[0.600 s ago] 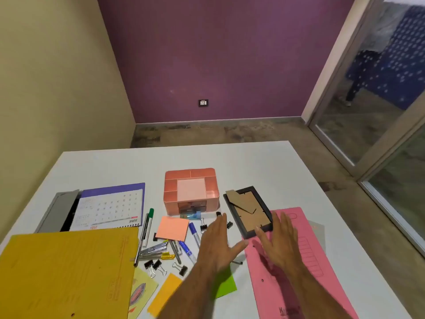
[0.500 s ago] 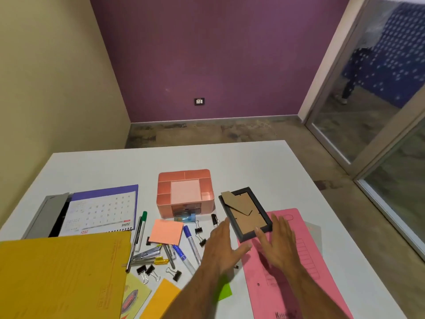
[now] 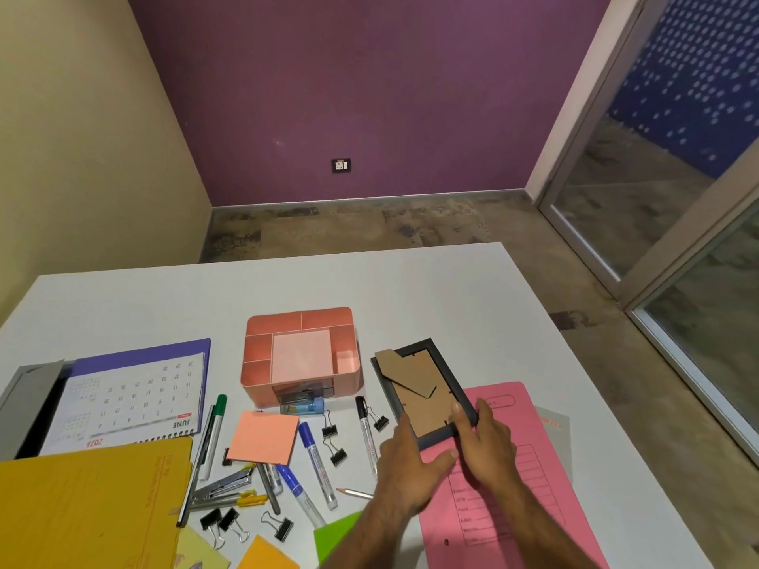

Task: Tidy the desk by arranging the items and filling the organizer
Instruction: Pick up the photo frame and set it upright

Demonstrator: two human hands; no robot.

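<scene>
yellow folder [image 3: 82, 515] cut off at frame edge, left hand [image 3: 404, 472] covering pencil [image 3: 354, 493] end

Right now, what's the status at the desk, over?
Left hand and right hand both on near end of black picture frame, lying face-down. Frame's corner overlaps pink paper folder. Salmon plastic organizer mostly unfilled; markers, binder clips scattered.

Two hands [image 3: 451, 466], one organizer [image 3: 302, 355], one frame [image 3: 425, 388], two folders [image 3: 513, 478].

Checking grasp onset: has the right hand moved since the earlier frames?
Yes. The right hand moved from the pink paper folder forward onto the near corner of the black picture frame.
</scene>
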